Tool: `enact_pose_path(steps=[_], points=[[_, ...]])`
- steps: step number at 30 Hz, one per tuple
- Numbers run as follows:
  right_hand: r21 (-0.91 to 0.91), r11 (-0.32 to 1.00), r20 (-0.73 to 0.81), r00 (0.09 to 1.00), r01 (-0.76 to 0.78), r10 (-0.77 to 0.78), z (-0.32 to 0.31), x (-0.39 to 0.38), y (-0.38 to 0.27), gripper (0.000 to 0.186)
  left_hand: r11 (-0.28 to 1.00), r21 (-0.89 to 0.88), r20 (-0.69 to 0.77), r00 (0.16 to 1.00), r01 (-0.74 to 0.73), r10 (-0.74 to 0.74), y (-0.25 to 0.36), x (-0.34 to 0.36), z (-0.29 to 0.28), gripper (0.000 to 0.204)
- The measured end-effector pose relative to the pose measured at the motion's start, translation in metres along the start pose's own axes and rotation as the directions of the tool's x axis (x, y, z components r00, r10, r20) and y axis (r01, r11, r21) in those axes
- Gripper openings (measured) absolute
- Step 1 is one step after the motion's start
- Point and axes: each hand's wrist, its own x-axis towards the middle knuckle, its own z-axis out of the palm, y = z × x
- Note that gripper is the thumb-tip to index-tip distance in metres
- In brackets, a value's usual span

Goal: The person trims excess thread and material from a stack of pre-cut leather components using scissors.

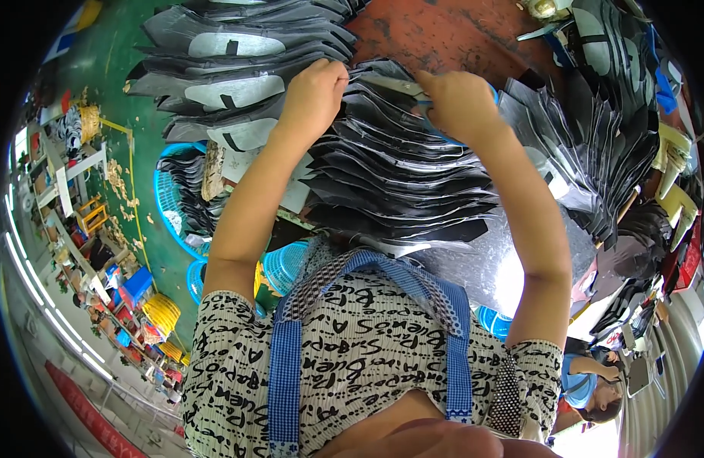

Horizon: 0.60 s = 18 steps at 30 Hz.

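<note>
A pair of scissors [398, 84] with blue handles is in my right hand [457, 105], its fingers closed round the grips. The metal blades point left, across the far edge of a fanned stack of black sheet pieces [402, 172]. My left hand [314, 95] pinches the edge of a black piece just left of the blade tips. Its fingertips are partly hidden behind the knuckles. The stack's pieces overlap in rows and run down toward my apron. Left of my left hand lies another overlapping row of black pieces [234, 91] with pale grey oval patches.
More fanned black pieces [566, 145] lie to the right, on a worn red-brown surface [444, 34]. A blue basket [165, 191] holding dark pieces stands at left on the green floor. Yellowish foot-shaped forms [676, 153] are at far right. Another person [592, 385] is at lower right.
</note>
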Motion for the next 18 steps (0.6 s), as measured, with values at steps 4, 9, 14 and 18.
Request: enact_pose_path(steps=[4,9,14,18], points=[[0.705,0.667,0.091,0.963,-0.241,0.252,-0.013,-0.02,0.011,0.03,0.614,-0.685,0.278,0.919,0.393,-0.278,0.038,0.009,-0.008,0.011],[0.973,-0.226,0.125,0.934,-0.049,0.335,-0.014,-0.032,0.017,0.025,0.436,-0.775,0.506,0.863,0.457,-0.005,0.075,0.028,-0.002,0.019],[0.821,0.483,0.049,0.881,-0.304,0.47,0.005,-0.066,0.052,0.022,0.891,-0.363,0.349,0.926,0.273,-0.141,0.009,0.032,-0.005,0.022],[0.659,0.652,0.02,0.876,-0.374,0.483,0.017,-0.066,0.031,0.025,0.988,-0.118,0.218,0.973,0.099,-0.071,0.009,0.025,0.019,0.025]])
